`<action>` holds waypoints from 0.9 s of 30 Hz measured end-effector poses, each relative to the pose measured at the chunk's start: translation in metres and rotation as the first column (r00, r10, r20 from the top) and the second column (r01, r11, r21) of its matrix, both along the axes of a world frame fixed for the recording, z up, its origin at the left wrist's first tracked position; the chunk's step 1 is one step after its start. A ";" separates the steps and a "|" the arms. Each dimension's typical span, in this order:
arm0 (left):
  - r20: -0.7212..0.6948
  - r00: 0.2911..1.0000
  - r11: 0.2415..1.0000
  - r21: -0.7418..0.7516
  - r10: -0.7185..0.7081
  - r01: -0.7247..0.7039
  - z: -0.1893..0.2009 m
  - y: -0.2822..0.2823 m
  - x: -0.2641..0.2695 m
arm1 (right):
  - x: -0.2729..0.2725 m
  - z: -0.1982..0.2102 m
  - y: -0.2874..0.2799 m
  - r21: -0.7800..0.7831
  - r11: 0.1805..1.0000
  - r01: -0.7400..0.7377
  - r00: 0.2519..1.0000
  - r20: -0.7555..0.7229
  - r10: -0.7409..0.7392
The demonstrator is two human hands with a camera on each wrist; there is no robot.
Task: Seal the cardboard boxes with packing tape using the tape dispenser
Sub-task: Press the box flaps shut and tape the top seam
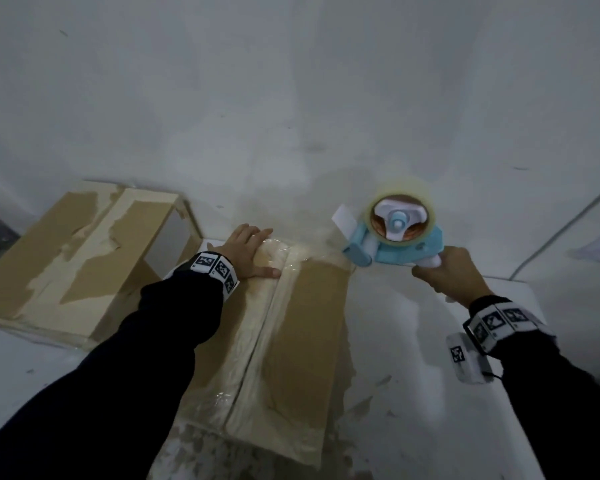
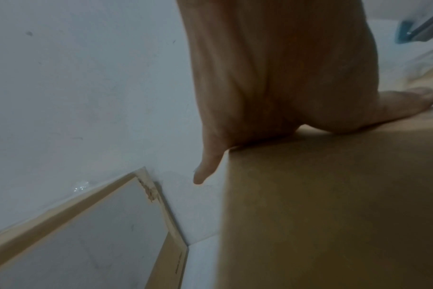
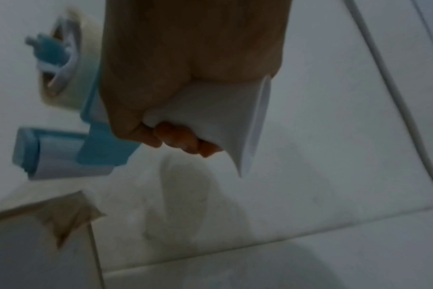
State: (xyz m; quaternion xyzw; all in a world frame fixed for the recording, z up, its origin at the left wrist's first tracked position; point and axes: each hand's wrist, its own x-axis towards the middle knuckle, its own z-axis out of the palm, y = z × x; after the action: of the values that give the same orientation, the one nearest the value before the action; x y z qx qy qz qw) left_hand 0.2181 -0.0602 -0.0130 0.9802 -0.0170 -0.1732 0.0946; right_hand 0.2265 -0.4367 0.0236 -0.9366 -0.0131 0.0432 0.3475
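Note:
A brown cardboard box [image 1: 302, 341] lies in front of me, its centre seam covered by clear tape [image 1: 257, 327]. My left hand [image 1: 248, 252] lies flat on the box's far end with straight fingers, pressing the tape; its thumb [image 2: 405, 103] lies on the box top [image 2: 334, 205]. My right hand [image 1: 447, 271] grips the white handle [image 3: 210, 109] of a blue tape dispenser [image 1: 395, 233] with a clear tape roll, held in the air just past the box's far right corner. The fingers [image 3: 183, 140] curl round the handle.
A second box [image 1: 73, 258] with torn tape marks lies on its side to the left, its open end [image 2: 87, 234] facing me. A white wall [image 1: 291, 98] stands close behind. A white cable [image 1: 561, 230] runs down at the right. The white table surface [image 1: 413, 358] extends right.

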 end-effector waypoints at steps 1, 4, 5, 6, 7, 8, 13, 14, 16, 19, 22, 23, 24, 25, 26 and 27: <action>-0.001 1.000 1.000 -0.012 0.004 -0.004 -0.001 0.001 0.001 | 0.001 -0.002 -0.002 0.009 1.000 -0.007 1.000 0.003 0.007; 0.003 1.000 0.999 -0.035 0.017 -0.017 -0.005 0.003 0.002 | 0.003 -0.005 -0.006 0.004 1.000 -0.011 1.000 -0.012 0.011; 0.004 1.000 0.999 -0.041 0.009 -0.009 -0.003 0.002 0.002 | 0.003 -0.006 -0.007 0.012 1.000 -0.010 1.000 -0.016 0.011; 0.006 1.000 0.999 -0.041 0.001 -0.001 -0.002 0.001 0.001 | 0.003 -0.008 -0.008 0.017 1.000 -0.002 1.000 -0.013 0.002; 0.017 1.000 0.999 -0.035 -0.011 0.011 0.000 -0.001 0.000 | 0.003 -0.010 -0.009 0.021 1.000 0.002 1.000 -0.004 -0.002; 0.024 1.000 0.999 -0.030 -0.018 0.018 0.002 -0.002 -0.001 | 0.004 -0.010 -0.010 0.017 1.000 0.003 1.000 -0.001 -0.003; -0.047 0.999 1.000 -0.003 -0.010 0.010 0.004 -0.001 -0.001 | 0.006 -0.017 -0.006 -0.002 1.000 0.007 1.000 0.009 -0.007; -0.064 0.998 1.000 0.011 -0.002 0.003 0.003 0.001 0.000 | 0.004 -0.020 -0.005 0.007 1.000 0.014 1.000 0.002 -0.014; -0.086 0.996 0.999 0.043 -0.015 0.019 0.006 0.002 0.002 | 0.002 -0.029 -0.002 0.023 0.999 0.043 0.999 -0.022 -0.043; -0.082 0.996 0.995 0.082 -0.047 0.054 0.016 -0.004 -0.004 | -0.004 -0.039 0.003 0.063 0.988 0.138 0.988 -0.083 -0.132; -0.031 0.994 0.990 0.093 -0.101 0.104 0.034 -0.017 -0.007 | -0.007 -0.042 0.005 0.088 0.982 0.165 0.983 -0.100 -0.156; -0.025 0.989 0.986 0.080 -0.143 0.144 0.039 -0.024 -0.005 | -0.007 -0.042 0.004 0.091 0.982 0.163 0.983 -0.096 -0.154; -0.035 0.983 0.982 0.064 -0.178 0.180 0.043 -0.032 -0.003 | -0.007 -0.041 0.004 0.095 0.982 0.160 0.984 -0.092 -0.152; -0.068 0.979 0.979 0.051 -0.194 0.198 0.046 -0.042 -0.001 | -0.007 -0.041 0.004 0.100 0.983 0.155 0.985 -0.086 -0.147; -0.114 0.974 0.979 0.042 -0.194 0.200 0.046 -0.052 0.002 | -0.007 -0.040 0.004 0.100 0.983 0.151 0.986 -0.084 -0.143; -0.157 0.970 0.980 0.037 -0.186 0.194 0.043 -0.061 0.002 | -0.007 -0.039 0.004 0.099 0.984 0.149 0.987 -0.083 -0.141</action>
State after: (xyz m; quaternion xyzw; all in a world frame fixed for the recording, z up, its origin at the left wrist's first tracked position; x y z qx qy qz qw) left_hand 0.2204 -0.1213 0.0302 0.9600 -0.0991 -0.2564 0.0532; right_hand 0.2191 -0.4327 -0.0154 -0.9132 0.0660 0.0524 0.3987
